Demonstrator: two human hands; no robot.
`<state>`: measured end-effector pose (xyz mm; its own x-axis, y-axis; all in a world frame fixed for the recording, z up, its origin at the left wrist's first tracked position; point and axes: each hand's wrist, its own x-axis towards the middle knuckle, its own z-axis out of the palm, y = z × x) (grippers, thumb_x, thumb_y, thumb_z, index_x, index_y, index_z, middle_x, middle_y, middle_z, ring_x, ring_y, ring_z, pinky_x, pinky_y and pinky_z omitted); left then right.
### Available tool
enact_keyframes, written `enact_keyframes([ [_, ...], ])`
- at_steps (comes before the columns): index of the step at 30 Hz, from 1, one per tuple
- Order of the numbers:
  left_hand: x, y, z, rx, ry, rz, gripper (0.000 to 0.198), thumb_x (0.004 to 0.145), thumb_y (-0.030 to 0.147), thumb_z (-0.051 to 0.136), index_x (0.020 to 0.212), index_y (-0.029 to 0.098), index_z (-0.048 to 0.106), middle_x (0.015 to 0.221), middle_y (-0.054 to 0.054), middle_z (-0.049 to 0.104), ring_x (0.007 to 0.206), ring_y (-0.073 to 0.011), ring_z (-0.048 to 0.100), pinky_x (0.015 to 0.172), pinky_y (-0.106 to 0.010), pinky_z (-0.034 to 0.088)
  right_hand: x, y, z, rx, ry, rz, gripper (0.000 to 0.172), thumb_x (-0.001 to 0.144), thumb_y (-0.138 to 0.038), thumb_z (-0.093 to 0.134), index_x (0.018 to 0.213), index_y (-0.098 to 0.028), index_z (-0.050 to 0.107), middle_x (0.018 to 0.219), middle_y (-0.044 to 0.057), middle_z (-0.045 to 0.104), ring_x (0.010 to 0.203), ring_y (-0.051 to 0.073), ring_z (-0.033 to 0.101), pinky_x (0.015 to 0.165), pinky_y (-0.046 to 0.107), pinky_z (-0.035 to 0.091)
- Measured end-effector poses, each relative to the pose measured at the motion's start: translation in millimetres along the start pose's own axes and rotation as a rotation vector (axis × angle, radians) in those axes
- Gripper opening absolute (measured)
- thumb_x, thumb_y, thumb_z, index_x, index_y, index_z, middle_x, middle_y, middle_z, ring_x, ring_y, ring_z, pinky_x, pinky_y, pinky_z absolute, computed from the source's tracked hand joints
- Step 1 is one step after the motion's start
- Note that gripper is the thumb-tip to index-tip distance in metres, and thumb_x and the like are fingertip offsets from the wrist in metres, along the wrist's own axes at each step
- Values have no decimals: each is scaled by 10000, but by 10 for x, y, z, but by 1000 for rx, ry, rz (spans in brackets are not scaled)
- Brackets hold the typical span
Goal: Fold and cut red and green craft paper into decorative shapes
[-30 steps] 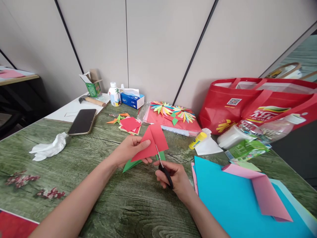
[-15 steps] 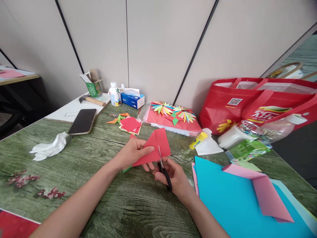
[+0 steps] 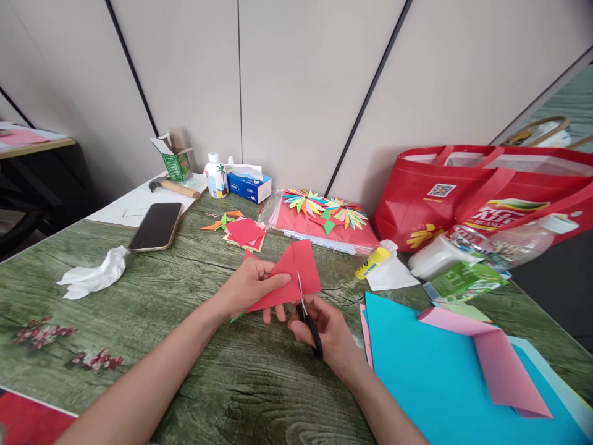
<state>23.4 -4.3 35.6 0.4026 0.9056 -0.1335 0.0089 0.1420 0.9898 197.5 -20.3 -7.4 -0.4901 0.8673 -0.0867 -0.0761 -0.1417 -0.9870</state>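
Note:
My left hand (image 3: 254, 285) pinches a red sheet of paper (image 3: 306, 262) between thumb and fingers, holding it above the table. A crease runs down the paper. My right hand (image 3: 327, 327) is closed around the black handles of a pair of scissors (image 3: 311, 330). The scissor blades point away from me and lie across the red paper, in its cut. A bit of green paper (image 3: 238, 317) shows beneath my left hand. Beyond it lies a small pile of red, pink and yellow paper squares (image 3: 245, 232).
Blue paper sheets (image 3: 430, 364) and a folded pink sheet (image 3: 504, 371) lie at the right. A glue stick (image 3: 372, 263), a red bag (image 3: 430, 198), folded paper stars (image 3: 303, 203), a tissue pack (image 3: 250, 186), a phone (image 3: 156, 227), a hammer (image 3: 173, 186) and a crumpled tissue (image 3: 95, 273) surround the hands.
The scissor blades have closed slightly on the red paper. Both hands keep nearly the same place, and the whole view has shifted a little.

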Motion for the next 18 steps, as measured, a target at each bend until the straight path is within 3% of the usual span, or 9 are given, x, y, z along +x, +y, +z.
enact_keyframes([
  [10,-7,15,-2,-3,-3,13,256,798,335,536,754,94,614,594,-55,672,434,-122,618,315,-150,437,-11,6,26,-37,50,59,399,583,-448,712,805,-187,506,579,-48,499,442,74,376,431,214,339],
  [18,-9,32,14,-2,6,-9,261,796,334,537,735,91,608,535,-47,656,434,-127,618,305,-144,416,-6,22,37,-1,69,76,372,581,-408,722,782,-178,510,525,-63,491,400,60,368,401,200,337],
])
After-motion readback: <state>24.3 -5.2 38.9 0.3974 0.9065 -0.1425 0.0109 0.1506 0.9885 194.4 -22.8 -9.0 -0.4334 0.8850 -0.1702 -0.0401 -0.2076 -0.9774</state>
